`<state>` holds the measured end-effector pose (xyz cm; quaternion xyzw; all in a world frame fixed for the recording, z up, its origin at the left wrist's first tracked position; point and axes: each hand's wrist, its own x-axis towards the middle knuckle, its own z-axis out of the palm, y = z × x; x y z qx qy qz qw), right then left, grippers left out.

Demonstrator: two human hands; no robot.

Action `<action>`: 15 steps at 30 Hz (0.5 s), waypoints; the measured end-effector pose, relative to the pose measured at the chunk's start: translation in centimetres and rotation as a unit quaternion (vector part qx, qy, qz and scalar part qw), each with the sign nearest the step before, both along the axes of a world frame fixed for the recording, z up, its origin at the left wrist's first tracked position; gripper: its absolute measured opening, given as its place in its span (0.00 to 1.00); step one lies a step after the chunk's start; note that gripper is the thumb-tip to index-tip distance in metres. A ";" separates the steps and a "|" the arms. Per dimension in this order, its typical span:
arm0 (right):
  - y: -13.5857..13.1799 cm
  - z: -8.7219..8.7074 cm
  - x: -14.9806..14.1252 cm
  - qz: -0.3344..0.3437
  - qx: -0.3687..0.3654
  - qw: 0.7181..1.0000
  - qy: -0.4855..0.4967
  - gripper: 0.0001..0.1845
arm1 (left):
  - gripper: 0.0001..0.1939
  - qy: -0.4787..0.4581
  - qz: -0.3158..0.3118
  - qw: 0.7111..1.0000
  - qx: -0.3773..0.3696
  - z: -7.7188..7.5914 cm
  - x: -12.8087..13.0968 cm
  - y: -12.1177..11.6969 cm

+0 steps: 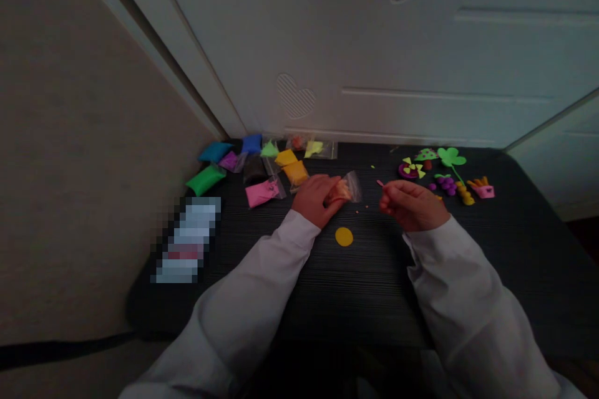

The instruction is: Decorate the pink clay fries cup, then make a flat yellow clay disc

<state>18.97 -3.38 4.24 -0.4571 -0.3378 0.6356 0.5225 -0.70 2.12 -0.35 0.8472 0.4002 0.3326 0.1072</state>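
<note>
My left hand (314, 199) is closed around a small clear zip bag (344, 189) of orange-red modelling clay, low over the table. To the right, my right hand (414, 206) has its fingers pinched together. A thin pink stick (379, 183) pokes out past the fingertips to the left; the rest of it is hidden in the hand. Between and just in front of both hands lies a flat yellow clay disc (344, 237). A few tiny crumbs are scattered on the dark tabletop between the hands.
Several clay bags, including a pink one (262, 193) and a green one (206, 180), lie at the back left. A blurred-out phone-like object (189, 240) lies at left. Finished clay shapes, including a green clover (452, 157) and purple grapes (448, 184), stand at right. A white panel (374, 43) rises behind.
</note>
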 end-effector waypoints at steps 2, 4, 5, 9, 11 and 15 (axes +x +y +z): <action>0.0 -0.1 0.1 -0.009 -0.007 1.000 0.000 0.09 | 0.22 0.030 0.013 0.999 0.015 0.1 0.3 0.1; 0.1 -0.2 0.2 -0.017 -0.009 1.000 0.004 0.08 | 0.21 0.058 0.032 0.997 0.024 0.2 0.6 0.2; 0.1 -0.3 0.3 -0.017 -0.008 1.000 0.008 0.07 | 0.20 0.069 0.040 0.996 0.028 0.3 0.7 0.1; 0.2 -0.6 0.4 -0.002 0.011 1.000 0.028 0.08 | 0.20 0.093 0.048 0.994 0.028 0.5 1.5 0.2; 0.2 -0.6 0.4 0.003 0.012 1.000 0.027 0.08 | 0.20 0.100 0.048 0.994 0.017 0.5 1.8 0.4; 0.1 -0.4 0.3 -0.001 0.003 1.000 0.022 0.09 | 0.21 0.103 0.058 0.993 0.005 0.4 2.2 1.0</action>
